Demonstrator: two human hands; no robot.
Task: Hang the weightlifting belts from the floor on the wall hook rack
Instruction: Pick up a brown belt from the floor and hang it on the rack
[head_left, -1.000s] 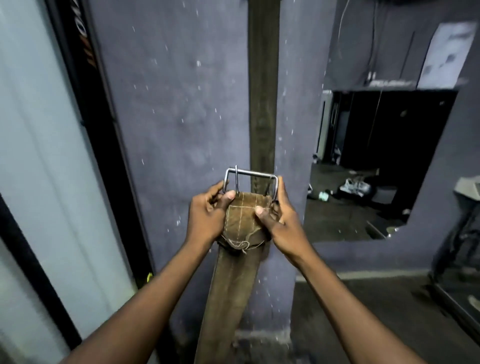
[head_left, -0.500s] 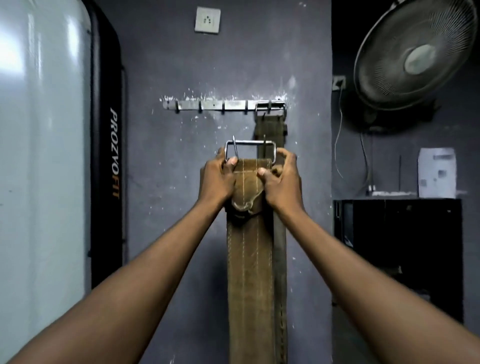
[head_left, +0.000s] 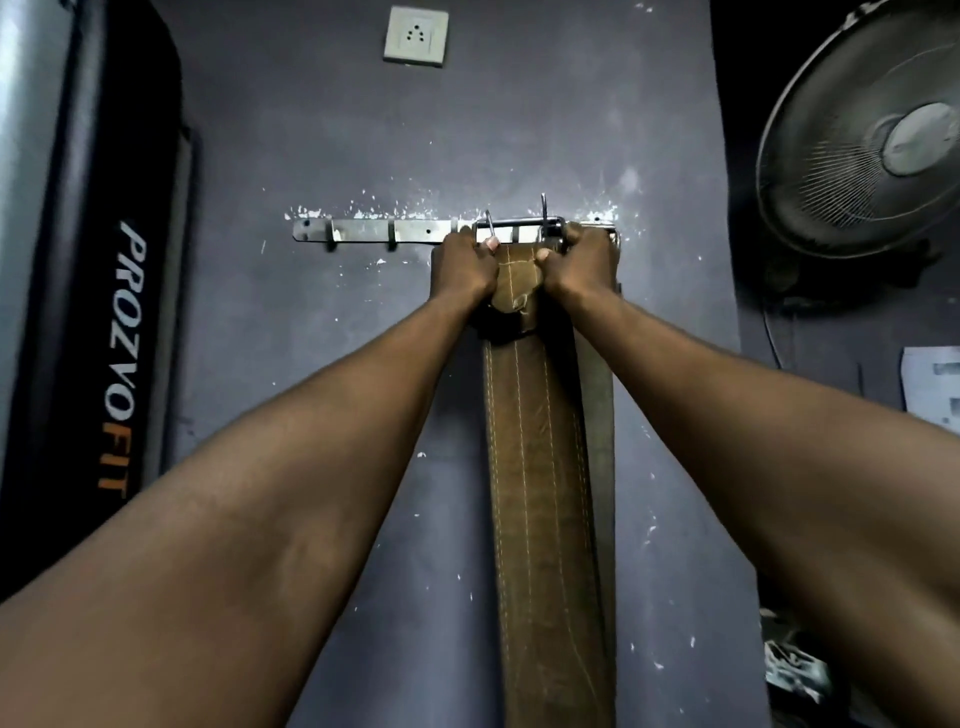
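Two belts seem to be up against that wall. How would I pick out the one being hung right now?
Find the metal hook rack on the grey wall, below the socket. At its right end, the left hand and right hand grip the brown belt just under its buckle. It has pale stitch lines and lies in front of the plainer hanging belt.

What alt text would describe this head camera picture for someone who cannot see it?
Both hands, left hand and right hand, hold a brown belt by its buckle up to a wall rack. A second belt hangs behind it; a fan is at right.
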